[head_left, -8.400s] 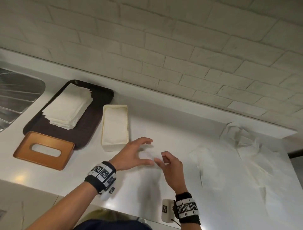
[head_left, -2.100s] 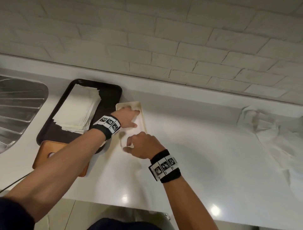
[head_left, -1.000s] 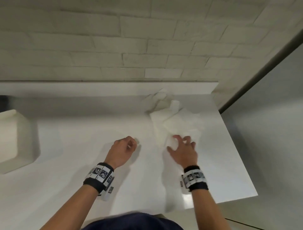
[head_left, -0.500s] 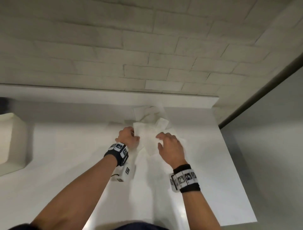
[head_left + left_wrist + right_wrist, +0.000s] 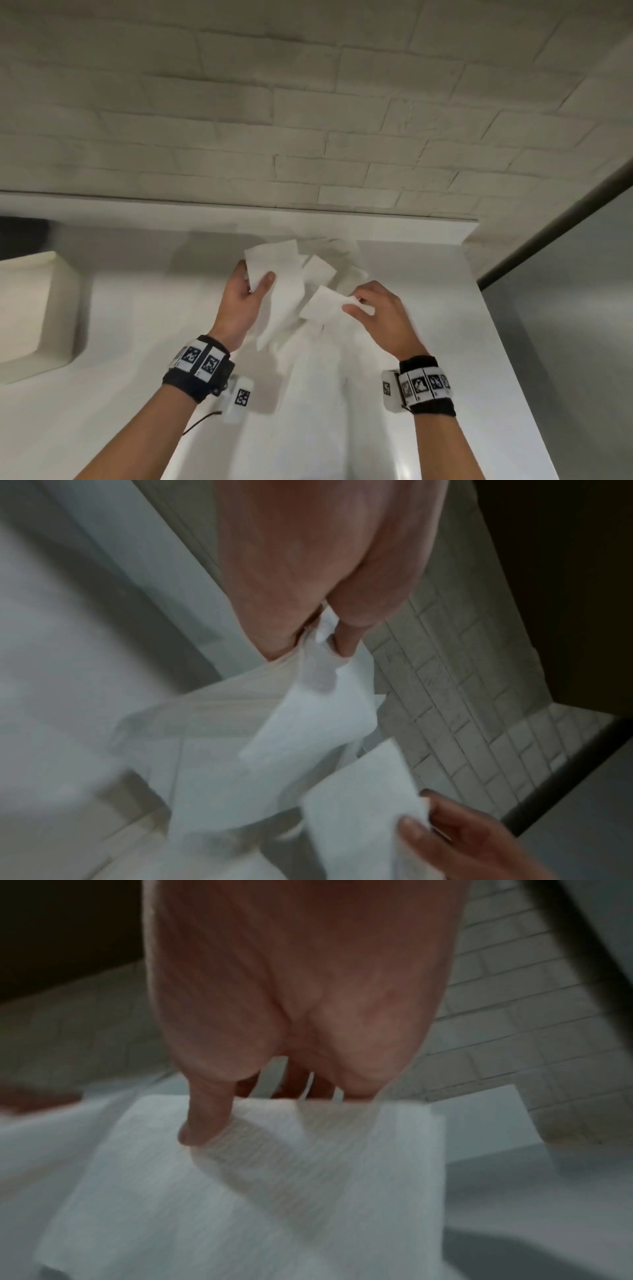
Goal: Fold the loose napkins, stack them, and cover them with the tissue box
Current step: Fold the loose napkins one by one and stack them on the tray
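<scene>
Dim, flat light — soft shadows, both wrist views motion-blurred, edges bowed by wide-angle distortion

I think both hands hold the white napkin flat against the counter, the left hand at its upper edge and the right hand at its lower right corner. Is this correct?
Not quite: the napkin is lifted off the counter, hanging in the air between the left hand and the right hand, as the head view shows. The grip positions are as you say.
</scene>
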